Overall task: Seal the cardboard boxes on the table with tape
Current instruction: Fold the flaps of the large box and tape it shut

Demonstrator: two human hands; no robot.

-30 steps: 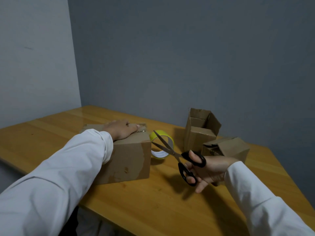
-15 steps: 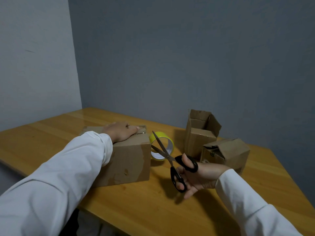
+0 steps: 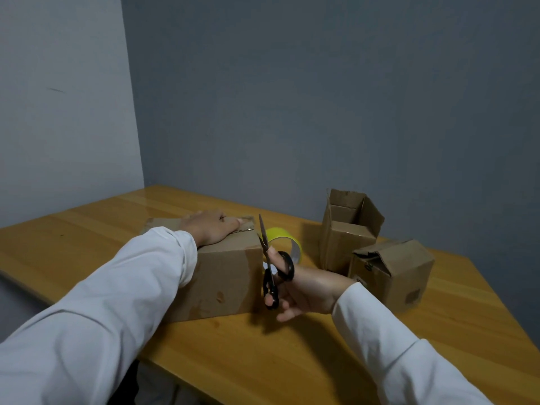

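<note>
Left hand [image 3: 211, 228] lies flat, fingers straight, on top of the closed box [image 3: 225, 276] near the table's [image 3: 87, 244] middle. Right hand [image 3: 304, 290] grips black scissors [image 3: 273, 270], blades together and pointing up, just beside the box's right edge. Yellow tape roll [image 3: 287, 241] sits behind them. Two more boxes at right: open one [image 3: 347, 229], crumpled one [image 3: 394, 273].

Closed brown box [image 3: 230, 276], yellow tape roll [image 3: 287, 238] behind

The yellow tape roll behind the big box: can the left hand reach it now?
Probably not directly. The left hand rests flat on the closed box, and the scissors in the right hand stand between it and the tape roll.
</note>
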